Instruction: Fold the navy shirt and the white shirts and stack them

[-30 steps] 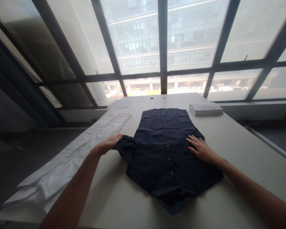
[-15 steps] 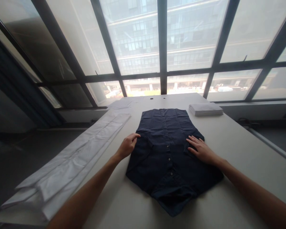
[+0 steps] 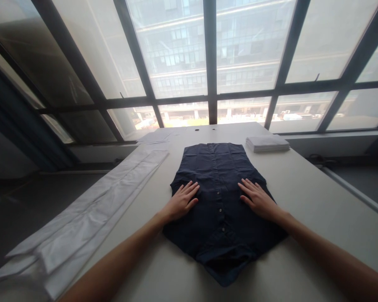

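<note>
A dark navy shirt [image 3: 216,167] lies spread on the white table, its button front facing up and its collar end toward me. Several small buttons run down its middle. On the left half of the cloth rests my left hand [image 3: 182,200], palm down with fingers spread. My right hand [image 3: 257,199] lies flat on the right half, fingers apart. Both palms press on the fabric, and neither hand grips it. The sleeves are not visible from here.
Along the left side of the white table [image 3: 311,218] stretches a long white cloth [image 3: 107,201], layered in folds. A stack of folded white cloth [image 3: 267,143] sits at the far right. Thin white sheets [image 3: 156,136] lie at the far left. Large windows [image 3: 176,54] stand behind the table.
My left hand has let go of the shirt's left edge and moved inward, now flat on the cloth. My right hand stays flat in nearly the same place. The view has shifted slightly.
</note>
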A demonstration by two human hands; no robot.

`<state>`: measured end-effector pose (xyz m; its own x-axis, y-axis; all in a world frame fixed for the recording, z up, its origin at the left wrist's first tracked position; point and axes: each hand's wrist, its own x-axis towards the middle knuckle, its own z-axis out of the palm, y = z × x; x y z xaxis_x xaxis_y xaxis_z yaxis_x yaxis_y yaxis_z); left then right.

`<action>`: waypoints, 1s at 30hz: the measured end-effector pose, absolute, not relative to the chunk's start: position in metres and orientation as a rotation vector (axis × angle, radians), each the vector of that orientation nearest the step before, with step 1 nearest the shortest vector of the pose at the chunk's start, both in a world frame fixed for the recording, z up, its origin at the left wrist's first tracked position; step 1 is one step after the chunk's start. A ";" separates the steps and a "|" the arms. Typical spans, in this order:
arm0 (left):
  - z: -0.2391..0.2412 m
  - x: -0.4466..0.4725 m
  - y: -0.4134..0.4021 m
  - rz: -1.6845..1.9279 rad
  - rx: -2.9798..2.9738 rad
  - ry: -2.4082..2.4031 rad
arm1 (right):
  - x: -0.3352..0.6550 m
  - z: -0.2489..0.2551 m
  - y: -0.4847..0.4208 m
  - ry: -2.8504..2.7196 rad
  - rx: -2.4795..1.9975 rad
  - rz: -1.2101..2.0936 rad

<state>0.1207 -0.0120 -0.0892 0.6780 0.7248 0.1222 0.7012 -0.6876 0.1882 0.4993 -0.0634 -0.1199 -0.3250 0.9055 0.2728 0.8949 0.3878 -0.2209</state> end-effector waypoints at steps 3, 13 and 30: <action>-0.096 0.120 -0.012 0.146 2.750 1.183 | 0.499 -0.122 -0.063 -2.364 -1.596 0.107; -0.086 0.119 -0.013 0.206 2.683 1.268 | 0.502 -0.121 -0.063 -2.343 -1.578 0.176; -0.103 0.115 0.004 0.219 2.709 1.409 | 0.511 -0.140 -0.049 -2.202 -1.725 0.064</action>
<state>0.1154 0.0036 -0.1029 0.5667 0.8190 0.0897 0.8075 -0.5737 0.1369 0.5114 -0.0492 -0.1397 -0.2035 0.9499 0.2374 0.9344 0.2608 -0.2428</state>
